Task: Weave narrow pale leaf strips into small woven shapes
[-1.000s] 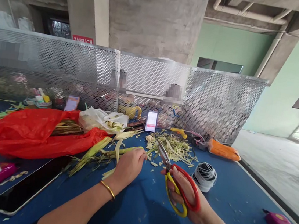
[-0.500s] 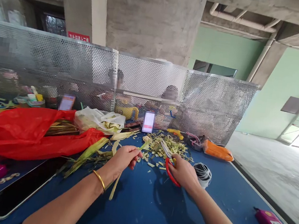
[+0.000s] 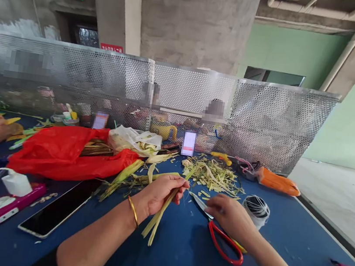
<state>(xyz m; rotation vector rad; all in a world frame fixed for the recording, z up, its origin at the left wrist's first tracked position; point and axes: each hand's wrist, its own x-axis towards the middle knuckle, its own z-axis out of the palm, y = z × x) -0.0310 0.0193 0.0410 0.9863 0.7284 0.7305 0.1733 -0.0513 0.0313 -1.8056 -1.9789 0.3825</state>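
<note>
Two husk tails [image 3: 159, 220]: hang below the left hand [image 3: 169, 189], nearer than the scraps [image 3: 215, 177], against only one showing half a second ago.
Left hand: grips the husk, thumb pressed to curled fingers, just this side of the scraps.
Right hand [image 3: 228, 215]: no longer wrapped round the handles; hovers, fingers curled and blurred, over the scissors [image 3: 202, 206], near side of the scraps; cannot tell whether fully released or touching.
Scissors: appear laid on the table, red loop uncovered, yellow loop mostly hidden under the wrist; likely a pause in cutting, with attention shifted to the husk.
Red bag [image 3: 59, 147]: sprawls left of the scraps, gaping over dry brown husks [image 3: 96, 149].
Clear bag [image 3: 124, 136]: sits left of the scraps, holding pale husks [image 3: 145, 147].
Tray [image 3: 60, 120]: stands far left of the scraps, with a white bottle and something yellow inside.
Mug [image 3: 165, 131]: stands behind and left of the scraps; cannot see inside.
Orange pack [image 3: 278, 182]: lies right of the scraps, insides hidden.
</note>
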